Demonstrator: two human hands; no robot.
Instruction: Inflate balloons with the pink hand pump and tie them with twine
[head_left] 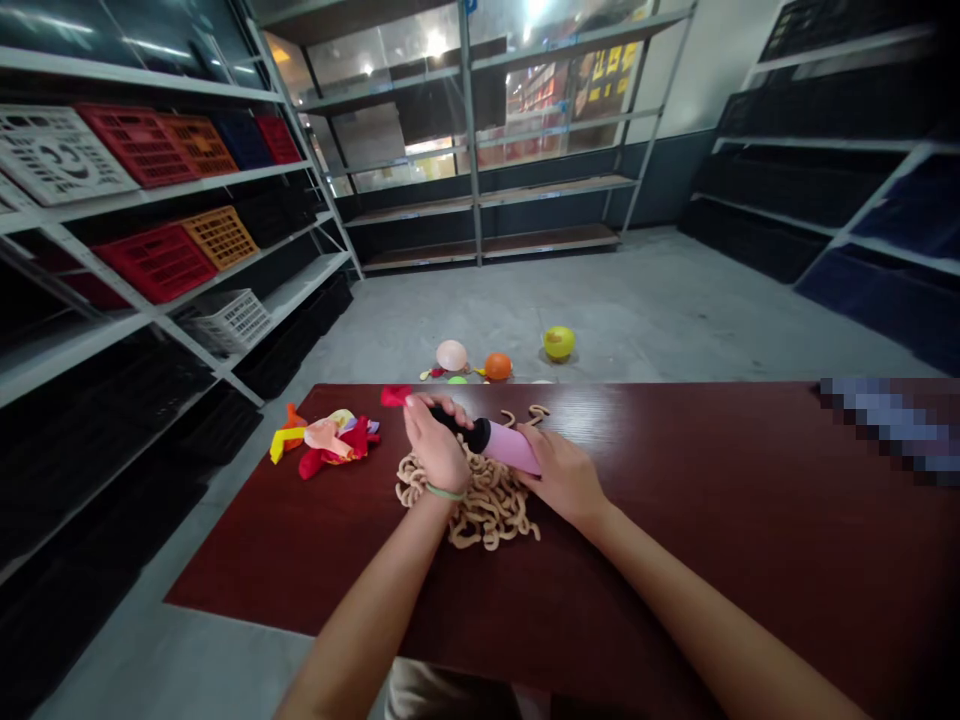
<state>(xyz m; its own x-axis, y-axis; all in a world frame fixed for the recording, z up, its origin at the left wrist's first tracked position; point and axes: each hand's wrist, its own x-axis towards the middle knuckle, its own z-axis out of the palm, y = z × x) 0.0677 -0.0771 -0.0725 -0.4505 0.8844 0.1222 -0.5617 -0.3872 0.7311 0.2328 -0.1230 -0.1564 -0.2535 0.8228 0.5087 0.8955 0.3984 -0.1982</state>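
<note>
My left hand (433, 440) is closed around the black nozzle end of a pink hand pump (510, 446), pinching a limp red balloon (396, 396) onto the tip. My right hand (564, 474) grips the pink barrel of the pump from the other end. Both hands hover over a heap of beige S-shaped clips (487, 505) on the dark red table (712, 520). A pile of uninflated coloured balloons (330, 438) lies to the left of my left hand.
On the grey floor beyond the table lie inflated balloons: a pink one (451, 354), an orange one (497, 366) and a yellow-green one (559, 342). Metal shelves with coloured plastic crates (157, 262) line the left wall; more shelving stands behind and right.
</note>
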